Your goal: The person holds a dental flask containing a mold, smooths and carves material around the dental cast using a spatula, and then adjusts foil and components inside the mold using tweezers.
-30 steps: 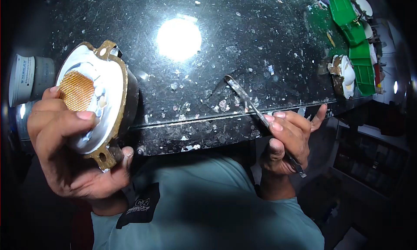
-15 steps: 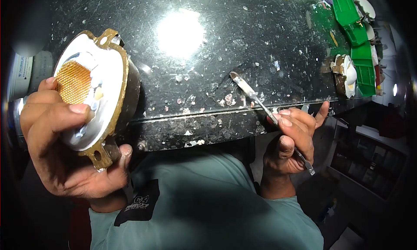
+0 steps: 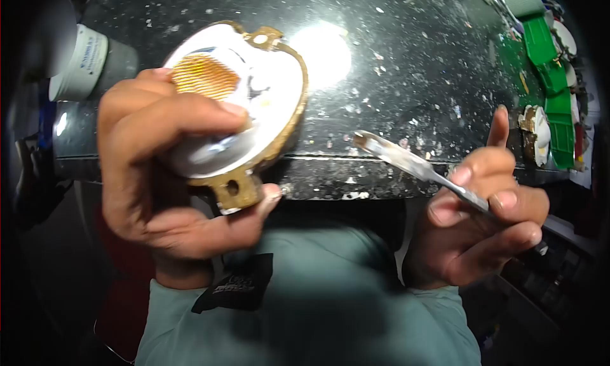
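Observation:
My left hand point(image 3: 159, 143) grips a brass-coloured dental flask half point(image 3: 279, 134), tilted up over the bench's front edge. White plaster point(image 3: 276, 70) fills it. A gold-coloured mesh point(image 3: 206, 75) lies in the middle of the plaster, next to a shiny area partly hidden by my fingers. My thumb presses under the flask's lower lug, and my fingers reach across its face. To the right, my right hand point(image 3: 489, 220) pinches a slim metal spatula point(image 3: 406, 161), its stained blade pointing left towards the flask, apart from it. The index finger sticks up.
The black bench point(image 3: 394, 80) is speckled with white bits. A labelled white tub point(image 3: 86, 61) stands at the left. Along the right are green trays point(image 3: 562, 134) and another plaster-filled flask part point(image 3: 535, 135). Wire-like metal pieces point(image 3: 499, 0) lie at the back right.
The flask in my left hand has moved right and slightly up. My right hand has shifted right and turned over, changing its grip on the spatula. The view has shifted too.

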`<state>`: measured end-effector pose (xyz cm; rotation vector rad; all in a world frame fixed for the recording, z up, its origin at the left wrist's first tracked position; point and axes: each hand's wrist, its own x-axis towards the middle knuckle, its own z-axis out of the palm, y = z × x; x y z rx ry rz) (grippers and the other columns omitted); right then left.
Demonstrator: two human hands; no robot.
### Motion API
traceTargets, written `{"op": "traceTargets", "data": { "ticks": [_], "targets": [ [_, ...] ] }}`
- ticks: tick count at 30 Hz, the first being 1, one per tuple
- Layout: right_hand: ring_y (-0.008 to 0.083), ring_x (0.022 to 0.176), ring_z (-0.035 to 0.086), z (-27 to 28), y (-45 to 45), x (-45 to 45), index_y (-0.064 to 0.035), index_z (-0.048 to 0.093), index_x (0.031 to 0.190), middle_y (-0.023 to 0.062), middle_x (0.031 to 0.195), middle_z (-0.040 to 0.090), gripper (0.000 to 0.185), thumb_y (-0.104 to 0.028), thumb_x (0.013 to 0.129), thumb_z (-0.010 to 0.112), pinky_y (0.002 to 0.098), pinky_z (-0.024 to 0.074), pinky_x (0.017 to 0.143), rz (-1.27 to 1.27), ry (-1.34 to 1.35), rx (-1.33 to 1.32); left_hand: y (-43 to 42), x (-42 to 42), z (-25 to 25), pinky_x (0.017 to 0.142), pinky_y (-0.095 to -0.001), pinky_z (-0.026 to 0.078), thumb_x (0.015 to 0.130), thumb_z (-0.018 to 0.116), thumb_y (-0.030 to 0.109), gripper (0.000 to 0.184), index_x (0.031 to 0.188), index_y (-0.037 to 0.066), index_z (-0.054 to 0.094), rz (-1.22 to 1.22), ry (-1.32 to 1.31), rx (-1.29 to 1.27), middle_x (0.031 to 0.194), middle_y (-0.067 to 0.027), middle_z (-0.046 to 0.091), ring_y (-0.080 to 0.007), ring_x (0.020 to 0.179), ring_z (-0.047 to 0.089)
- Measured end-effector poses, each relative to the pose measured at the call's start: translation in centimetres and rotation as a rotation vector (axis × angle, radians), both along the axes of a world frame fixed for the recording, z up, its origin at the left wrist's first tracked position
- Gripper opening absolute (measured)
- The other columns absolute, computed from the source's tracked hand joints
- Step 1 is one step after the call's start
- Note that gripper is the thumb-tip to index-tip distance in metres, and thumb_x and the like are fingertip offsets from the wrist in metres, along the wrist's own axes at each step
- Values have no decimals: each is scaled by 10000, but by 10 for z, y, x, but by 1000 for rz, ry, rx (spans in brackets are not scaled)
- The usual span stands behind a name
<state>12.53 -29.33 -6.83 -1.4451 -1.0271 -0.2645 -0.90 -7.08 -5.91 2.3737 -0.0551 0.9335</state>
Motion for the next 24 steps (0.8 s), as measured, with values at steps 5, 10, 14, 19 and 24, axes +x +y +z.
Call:
{"op": "traceTargets", "data": {
  "ticks": [5, 10, 14, 19, 24],
  "targets": [
    [177, 680, 502, 9, 14, 9, -100, 473, 1033, -2, 604, 512, 414, -350, 1095, 149, 606, 313, 1174, 59, -243, -69, 4, 3, -1, 1038, -494, 394, 612, 886, 346, 623, 1082, 40, 614, -32, -29, 0, 962, -62, 545, -209, 926, 551],
    [174, 662, 495, 8, 16, 10, -91, 464, 1052, -18, 620, 532, 259, -248, 1047, 258, 636, 312, 1167, 43, -356, -100, 4, 3, 0, 1015, -489, 403, 608, 885, 346, 608, 1065, 52, 611, -46, -8, 7, 957, -53, 540, -203, 912, 551],
    [174, 671, 497, 11, 15, 5, -90, 467, 1030, -28, 619, 524, 167, -228, 986, 383, 641, 290, 1176, 21, -351, -169, 6, 2, 1, 1011, -484, 404, 625, 878, 348, 584, 1053, 57, 608, -59, 6, 0, 952, -49, 537, -204, 912, 555],
    [175, 695, 500, 5, 11, 8, -89, 472, 1007, -29, 623, 531, 168, -241, 966, 413, 646, 253, 1188, 74, -307, -165, 12, -1, 7, 1006, -479, 407, 638, 875, 359, 583, 1056, 55, 602, -102, 77, 34, 952, -49, 537, -207, 913, 557],
    [176, 703, 503, 3, 10, 9, -94, 474, 1012, -32, 627, 542, 181, -257, 968, 408, 650, 239, 1191, 71, -321, -158, 10, 0, 6, 1001, -478, 410, 647, 871, 364, 584, 1060, 54, 597, -88, 72, 43, 949, -49, 537, -208, 908, 556]
  ]
}}
